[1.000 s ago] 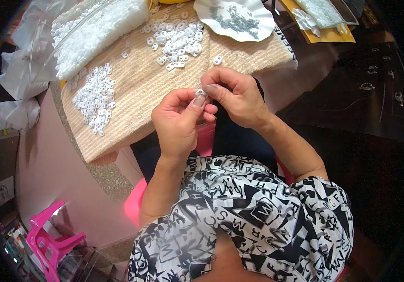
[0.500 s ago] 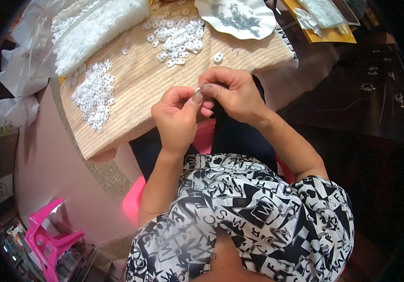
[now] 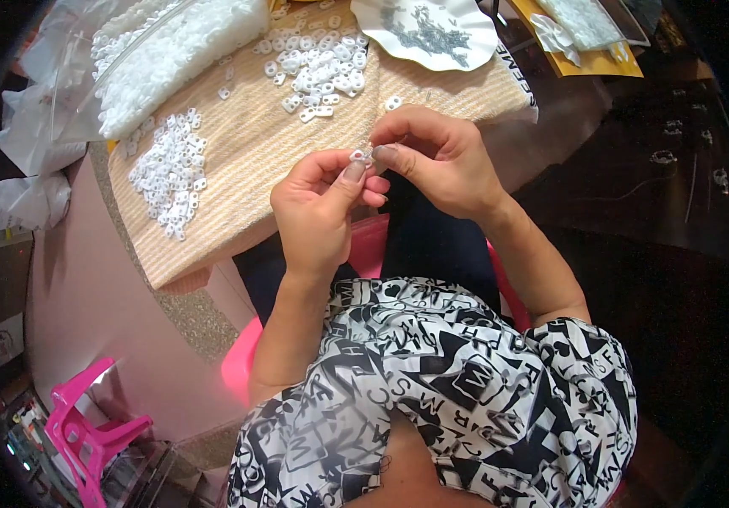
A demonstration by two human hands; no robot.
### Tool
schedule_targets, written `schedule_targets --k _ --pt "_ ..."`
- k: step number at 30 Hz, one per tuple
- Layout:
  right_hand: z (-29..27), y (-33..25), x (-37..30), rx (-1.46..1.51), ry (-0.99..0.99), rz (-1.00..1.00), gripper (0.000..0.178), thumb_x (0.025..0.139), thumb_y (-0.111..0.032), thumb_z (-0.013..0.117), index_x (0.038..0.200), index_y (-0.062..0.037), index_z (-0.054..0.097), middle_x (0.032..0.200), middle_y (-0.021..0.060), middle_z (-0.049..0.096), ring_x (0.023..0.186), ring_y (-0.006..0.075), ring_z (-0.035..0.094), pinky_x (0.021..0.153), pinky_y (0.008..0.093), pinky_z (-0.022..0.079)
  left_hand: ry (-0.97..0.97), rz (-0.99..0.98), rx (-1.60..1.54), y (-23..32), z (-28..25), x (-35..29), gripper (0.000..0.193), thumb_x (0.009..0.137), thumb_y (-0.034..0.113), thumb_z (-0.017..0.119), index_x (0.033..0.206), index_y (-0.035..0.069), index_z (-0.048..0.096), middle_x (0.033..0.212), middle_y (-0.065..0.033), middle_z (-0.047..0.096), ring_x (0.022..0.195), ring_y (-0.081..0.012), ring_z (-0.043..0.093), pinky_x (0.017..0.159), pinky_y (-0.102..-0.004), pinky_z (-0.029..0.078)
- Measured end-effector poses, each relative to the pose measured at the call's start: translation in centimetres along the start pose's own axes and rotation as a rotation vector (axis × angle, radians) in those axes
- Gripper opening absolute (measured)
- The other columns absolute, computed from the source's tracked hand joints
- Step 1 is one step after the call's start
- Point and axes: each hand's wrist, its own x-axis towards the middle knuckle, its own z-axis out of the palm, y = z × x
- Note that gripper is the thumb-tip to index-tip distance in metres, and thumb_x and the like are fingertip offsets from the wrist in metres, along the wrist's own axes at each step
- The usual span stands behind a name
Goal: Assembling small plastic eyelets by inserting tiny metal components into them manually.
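Observation:
Between the thumb and forefinger of my left hand (image 3: 313, 203) is a small white plastic piece (image 3: 358, 156) with holes. My right hand (image 3: 453, 165) is beside it, thumb and forefinger drawn together in a pinch at the piece's right side; whatever is in that pinch is too small to make out. Just past my hands, a single white two-holed piece (image 3: 393, 102) lies on the striped cloth (image 3: 250, 140). Farther off is a heap of rounded white pieces (image 3: 326, 72), and to the left a heap of small rectangular white pieces (image 3: 169, 173).
A wavy-edged white plate (image 3: 381, 42) at the back holds small dark grey bits. At the back left lies a clear bag of white pieces (image 3: 182, 68). A yellow envelope (image 3: 601, 63) is at the far right. A pink stool (image 3: 89, 423) stands on the floor at left.
My right hand has shifted slightly right and up from my left, its fingertips a little farther from the piece. More of the white piece shows in my left hand, which has barely moved.

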Motion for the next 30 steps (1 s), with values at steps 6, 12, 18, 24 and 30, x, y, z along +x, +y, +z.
schedule_targets --k 6,12,18,24,30 --pt "-0.3 0.2 0.0 -0.347 -0.001 -0.150 0.007 0.075 -0.001 0.056 0.081 0.0022 0.054 0.069 0.0078 0.055 0.066 0.0123 0.053 0.059 0.0249 0.044 0.000 -0.006 0.036 0.2 0.4 -0.4 0.011 0.081 0.002 0.054 0.087 -0.007 0.054 0.076 -0.0129 0.060 0.062 -0.0145 0.060 0.055 -0.0236 0.052" --pt "0.2 0.1 -0.2 -0.292 0.028 -0.087 0.007 0.075 -0.002 0.056 0.081 0.0021 0.054 0.070 0.0092 0.055 0.066 0.0131 0.054 0.059 0.0252 0.044 -0.018 0.007 0.029 0.3 0.3 -0.6 0.011 0.081 0.002 0.054 0.087 -0.007 0.054 0.076 -0.0125 0.060 0.062 -0.0139 0.060 0.055 -0.0236 0.052" --pt "0.0 0.5 -0.1 -0.254 0.002 -0.105 0.006 0.075 -0.003 0.056 0.080 0.0013 0.054 0.068 0.0091 0.056 0.063 0.0130 0.054 0.058 0.0244 0.044 -0.004 0.007 0.025 0.4 0.5 -0.7 0.010 0.081 0.002 0.054 0.087 -0.007 0.054 0.074 -0.0123 0.060 0.060 -0.0131 0.060 0.054 -0.0221 0.051" --pt "0.8 0.3 -0.2 -0.452 0.064 -0.211 0.005 0.073 -0.003 0.058 0.075 0.0006 0.054 0.064 0.0113 0.055 0.057 0.0187 0.056 0.051 0.0271 0.044 0.007 0.005 0.088 0.3 0.4 -0.8 0.009 0.081 0.000 0.054 0.086 -0.006 0.054 0.069 -0.0117 0.060 0.058 -0.0123 0.059 0.052 -0.0210 0.050" --pt "1.3 0.2 -0.1 -0.473 0.085 -0.213 0.005 0.072 -0.002 0.058 0.072 0.0002 0.054 0.063 0.0122 0.055 0.056 0.0211 0.057 0.050 0.0282 0.043 0.029 0.073 0.084 -0.1 0.3 -0.8 0.007 0.080 -0.001 0.053 0.085 -0.006 0.054 0.070 -0.0117 0.059 0.057 -0.0123 0.059 0.052 -0.0210 0.050"
